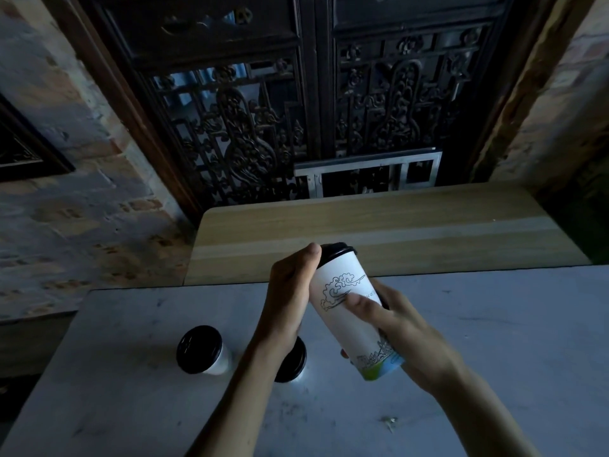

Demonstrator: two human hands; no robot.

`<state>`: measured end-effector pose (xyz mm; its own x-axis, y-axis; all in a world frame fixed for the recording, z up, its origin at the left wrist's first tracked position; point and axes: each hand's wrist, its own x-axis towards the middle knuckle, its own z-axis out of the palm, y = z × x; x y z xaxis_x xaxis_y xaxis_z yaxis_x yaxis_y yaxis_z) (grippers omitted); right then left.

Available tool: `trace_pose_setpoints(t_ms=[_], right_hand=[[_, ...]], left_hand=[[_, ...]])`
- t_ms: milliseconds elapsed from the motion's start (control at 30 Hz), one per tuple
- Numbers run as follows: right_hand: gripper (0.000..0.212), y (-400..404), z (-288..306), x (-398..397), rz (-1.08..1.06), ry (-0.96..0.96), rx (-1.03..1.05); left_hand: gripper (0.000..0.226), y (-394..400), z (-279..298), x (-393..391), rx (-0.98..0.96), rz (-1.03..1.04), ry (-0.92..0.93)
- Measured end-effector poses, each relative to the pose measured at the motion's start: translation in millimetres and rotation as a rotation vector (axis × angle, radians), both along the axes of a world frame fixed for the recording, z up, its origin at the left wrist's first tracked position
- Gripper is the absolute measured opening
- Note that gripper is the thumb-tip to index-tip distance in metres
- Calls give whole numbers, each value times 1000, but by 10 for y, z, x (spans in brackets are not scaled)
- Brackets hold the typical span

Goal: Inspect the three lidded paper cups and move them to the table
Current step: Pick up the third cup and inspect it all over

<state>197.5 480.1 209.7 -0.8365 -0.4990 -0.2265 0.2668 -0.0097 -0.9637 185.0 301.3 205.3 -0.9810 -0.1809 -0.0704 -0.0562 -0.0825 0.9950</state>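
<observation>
A tall white paper cup [346, 301] with a black lid and a line drawing of clouds is held tilted in the air, lid pointing away from me. My left hand [290, 291] grips its upper part near the lid. My right hand [402, 328] wraps its lower half. Two more white cups stand upright on the grey surface [494, 341] below: one cup [201, 351] at the left, the other cup [295, 359] half hidden behind my left forearm. The wooden table [395, 225] lies beyond the grey surface.
A dark carved wooden door [296, 110] stands behind the wooden table, with a small metal frame [372, 173] leaning at its foot. Brick walls [82, 209] flank both sides. A small scrap [390, 422] lies on the grey surface near me.
</observation>
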Motion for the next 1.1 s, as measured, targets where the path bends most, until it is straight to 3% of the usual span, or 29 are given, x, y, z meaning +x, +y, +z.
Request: trace_pose_setpoints(t_ms=[133,267,400,467,600,867,1000,1100], right_hand=[[46,71,76,-77,65,118,270],[38,103,124,-144,168,73,289],[53,169,56,-179,46,68,331],[59,215,47,-206,-24,13,279],[48,255,54,-227,-189,35,40],[91,66,23,-254,-385,202,-264],[73,-38,48,-316,-422,282,-246],[70,-92,78,-330,-490,258,-271]], left_hand=[[56,-67,9,3,-92,-102,-46],[60,-66,14,30,-178,-195,-72],[54,-30,-47,39,-74,-141,-101],[50,-5,-86,29,-10,-57,-156],[37,30,-148,-7,249,86,-291],[51,327,-137,-25,601,55,-221],[59,468,-61,-17,723,-4,-242],[66,568,-40,-7,735,-44,-258]])
